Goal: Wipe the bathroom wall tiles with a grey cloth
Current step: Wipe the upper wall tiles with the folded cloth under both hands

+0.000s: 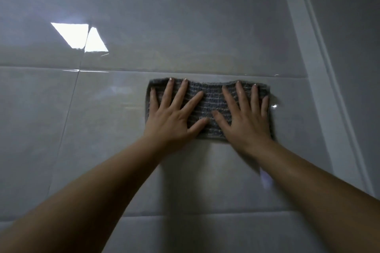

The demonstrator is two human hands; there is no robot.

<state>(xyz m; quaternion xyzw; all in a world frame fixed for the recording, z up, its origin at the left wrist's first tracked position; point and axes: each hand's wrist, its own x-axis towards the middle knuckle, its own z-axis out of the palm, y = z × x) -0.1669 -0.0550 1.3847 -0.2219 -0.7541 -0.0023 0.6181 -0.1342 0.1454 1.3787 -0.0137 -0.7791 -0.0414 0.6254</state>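
A grey ribbed cloth (209, 99), folded into a wide rectangle, lies flat against the glossy pale wall tiles (98, 113), just under a horizontal grout line. My left hand (174, 117) presses on the cloth's left half with its fingers spread. On the right half my right hand (245, 119) presses the same way, fingers spread and pointing up. The two thumbs nearly meet at the cloth's middle. Both palms hide the cloth's lower corners.
A white corner strip (308, 51) runs down the right side, where another wall (349, 26) meets this one. A bright window reflection (80, 37) shines on the upper left tile. A second horizontal grout line (185, 213) crosses below my forearms.
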